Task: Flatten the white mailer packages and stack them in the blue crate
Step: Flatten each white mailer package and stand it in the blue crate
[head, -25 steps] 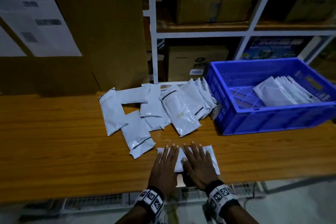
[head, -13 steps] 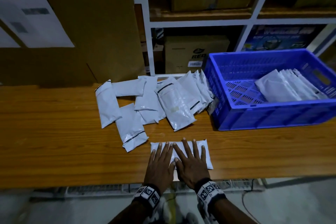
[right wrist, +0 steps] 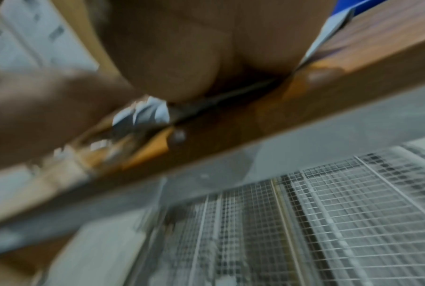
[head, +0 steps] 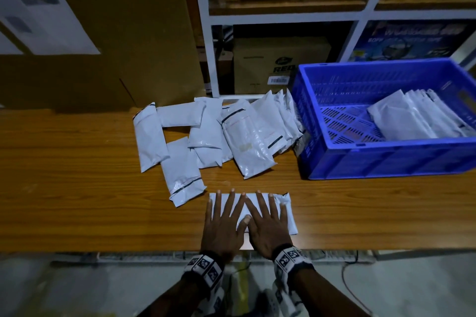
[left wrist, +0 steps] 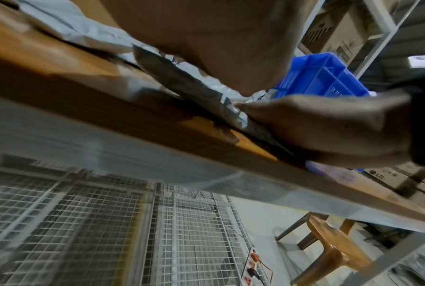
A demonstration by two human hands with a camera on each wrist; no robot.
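Both hands lie flat on one mailer at the near edge of the desk: the left hand covers its left half and the right hand its middle, fingers straight and spread, pressing down and gripping nothing. The mailer's long axis runs left to right, across the fingers, which point away from the person toward the shelves; only its right end shows bare past the right hand. The crate stands on the desk to the right and a little farther back, well apart from the mailer, with several mailers already leaning against its right side. So the right hand is the nearer one for the carry, and the move would likely be a sideways lift to the right with the mailer's long axis turned to match those in the crate. The loose pile of mailers not yet pressed lies just beyond the fingertips, nearer the left hand, with its closest one almost touching the pressed mailer's left corner. The wrist views are blurred and add only that the palms sit on the plastic.
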